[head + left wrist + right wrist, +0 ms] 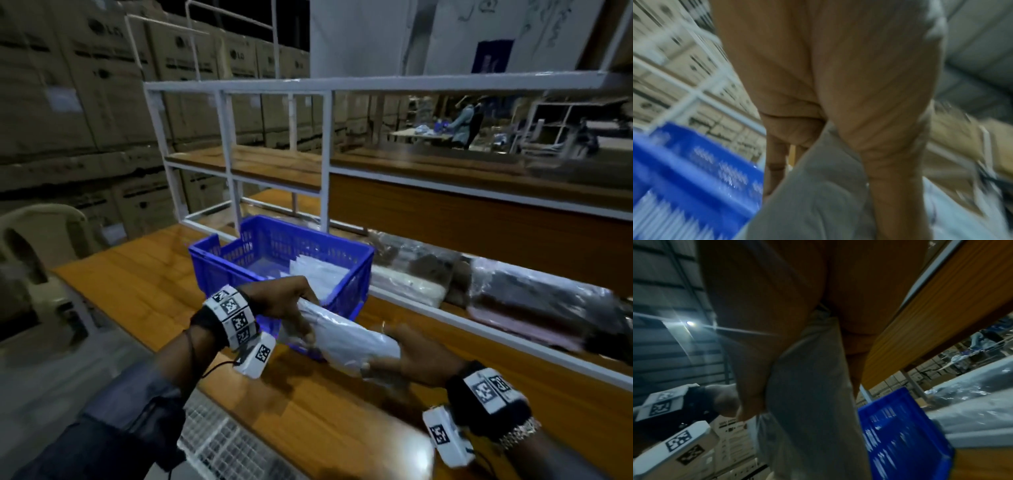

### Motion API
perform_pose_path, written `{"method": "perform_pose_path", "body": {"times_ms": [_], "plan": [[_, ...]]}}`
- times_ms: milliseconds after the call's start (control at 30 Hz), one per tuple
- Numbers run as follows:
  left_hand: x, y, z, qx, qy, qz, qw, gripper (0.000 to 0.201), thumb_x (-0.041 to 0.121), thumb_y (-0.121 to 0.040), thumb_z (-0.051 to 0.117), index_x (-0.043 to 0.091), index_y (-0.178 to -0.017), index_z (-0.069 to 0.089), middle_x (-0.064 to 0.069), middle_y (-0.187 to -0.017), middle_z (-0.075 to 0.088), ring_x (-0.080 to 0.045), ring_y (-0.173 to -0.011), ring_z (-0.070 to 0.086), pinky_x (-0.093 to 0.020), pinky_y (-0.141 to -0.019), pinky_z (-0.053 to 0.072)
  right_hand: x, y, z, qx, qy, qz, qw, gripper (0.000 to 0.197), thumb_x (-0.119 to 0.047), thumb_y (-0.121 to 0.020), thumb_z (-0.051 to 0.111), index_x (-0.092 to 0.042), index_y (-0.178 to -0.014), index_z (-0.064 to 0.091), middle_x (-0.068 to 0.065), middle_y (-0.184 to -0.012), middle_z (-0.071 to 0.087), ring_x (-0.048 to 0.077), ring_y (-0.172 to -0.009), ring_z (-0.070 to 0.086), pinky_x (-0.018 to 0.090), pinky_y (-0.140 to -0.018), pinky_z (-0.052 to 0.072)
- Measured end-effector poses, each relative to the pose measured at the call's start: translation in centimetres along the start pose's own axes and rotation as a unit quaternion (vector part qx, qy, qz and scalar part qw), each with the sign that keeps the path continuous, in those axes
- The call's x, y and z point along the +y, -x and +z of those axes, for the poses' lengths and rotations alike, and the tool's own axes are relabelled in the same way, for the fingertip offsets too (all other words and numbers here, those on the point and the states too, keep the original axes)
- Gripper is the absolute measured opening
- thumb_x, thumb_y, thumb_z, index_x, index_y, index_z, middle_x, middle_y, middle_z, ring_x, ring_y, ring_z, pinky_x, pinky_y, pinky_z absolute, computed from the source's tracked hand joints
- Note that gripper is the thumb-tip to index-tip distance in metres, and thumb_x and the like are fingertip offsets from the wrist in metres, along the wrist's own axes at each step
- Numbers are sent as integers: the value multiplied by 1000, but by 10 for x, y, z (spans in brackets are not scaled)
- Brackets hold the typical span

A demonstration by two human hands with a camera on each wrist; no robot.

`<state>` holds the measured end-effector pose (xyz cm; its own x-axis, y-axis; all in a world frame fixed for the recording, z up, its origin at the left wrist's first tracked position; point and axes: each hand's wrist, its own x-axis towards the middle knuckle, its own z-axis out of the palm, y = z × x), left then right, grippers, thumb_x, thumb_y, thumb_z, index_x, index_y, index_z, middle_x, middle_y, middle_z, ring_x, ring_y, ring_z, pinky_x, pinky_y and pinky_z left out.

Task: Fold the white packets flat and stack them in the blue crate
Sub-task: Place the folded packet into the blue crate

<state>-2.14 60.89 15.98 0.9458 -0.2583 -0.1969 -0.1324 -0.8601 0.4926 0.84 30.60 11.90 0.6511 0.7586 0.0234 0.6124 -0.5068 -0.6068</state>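
A folded white packet [346,337] hangs in the air just in front of the blue crate [219,263], held at both ends. My left hand [294,308] grips its upper left end, fingers curled over the top. My right hand [407,353] holds the lower right end from below, thumb on top. Inside the crate lie white packets [318,274]. In the left wrist view my left hand's fingers [777,162] curl round the packet [813,194] beside the crate [694,170]. The right wrist view shows the packet [807,394] pinched in my right hand [764,321].
The crate stands on a wooden table [144,270] under a white metal shelf frame [239,85]. Clear-wrapped bundles of cloth [534,291] lie along the lower shelf to the right. A beige plastic chair [37,240] and stacked cardboard boxes [68,102] are at the left.
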Motion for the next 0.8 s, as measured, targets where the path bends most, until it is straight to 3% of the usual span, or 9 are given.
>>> {"method": "perform_pose_path", "body": {"times_ms": [67, 133, 233, 433, 567, 667, 800], "plan": [[-22, 10, -37, 39, -1, 8, 999, 33, 29, -68, 92, 22, -98, 80, 7, -98, 76, -4, -87, 67, -17, -70, 50, -22, -27, -1, 18, -31, -35, 999, 42, -54, -82, 78, -31, -114, 65, -15, -103, 70, 1, -92, 66, 31, -76, 57], [-43, 17, -67, 40, 6, 35, 999, 25, 32, -69, 92, 31, -91, 79, 16, -90, 75, 3, -82, 66, -19, -71, 49, -42, -52, -2, 39, -48, -67, 996, 39, -42, -88, 77, -34, -122, 62, -20, -113, 68, -3, -102, 64, 22, -82, 53], [-69, 24, -98, 78, 34, 52, 995, 21, 29, -68, 93, 33, -80, 76, 6, -85, 77, 1, -74, 66, -22, -66, 51, -69, -86, -9, 70, -49, -112, 990, 35, -33, -91, 75, -32, -123, 61, -33, -114, 64, -8, -104, 62, 12, -82, 48], [-109, 6, -130, 89, 91, 92, 988, 22, 16, -71, 91, 18, -91, 81, 2, -87, 79, -5, -78, 69, -29, -74, 55, -77, -139, -18, 72, -21, -122, 990, 36, -31, -98, 65, -19, -132, 59, -10, -125, 67, 4, -113, 64, 31, -93, 53], [-132, -16, -142, 87, 94, 114, 985, 25, 16, -71, 91, 11, -93, 80, -2, -88, 79, -10, -79, 71, -40, -77, 57, -72, -168, -33, 53, 9, -110, 992, 34, -33, -98, 66, -21, -130, 58, -7, -122, 67, 9, -110, 64, 43, -91, 53], [-143, -35, -154, 69, 46, 111, 990, 23, 27, -71, 92, 14, -86, 80, -3, -84, 78, -11, -76, 68, -47, -74, 55, -66, -189, -39, 45, 16, -103, 993, 35, -40, -97, 65, -22, -126, 59, -6, -121, 66, 14, -112, 64, 48, -92, 53], [-157, -64, -176, 30, -10, 94, 995, 40, 53, -63, 89, 20, -83, 79, -2, -84, 78, -19, -79, 73, -48, -74, 57, -49, -217, -45, 57, 13, -102, 993, 39, -45, -95, 67, -24, -126, 59, -9, -124, 65, 12, -116, 62, 45, -96, 52]]}}
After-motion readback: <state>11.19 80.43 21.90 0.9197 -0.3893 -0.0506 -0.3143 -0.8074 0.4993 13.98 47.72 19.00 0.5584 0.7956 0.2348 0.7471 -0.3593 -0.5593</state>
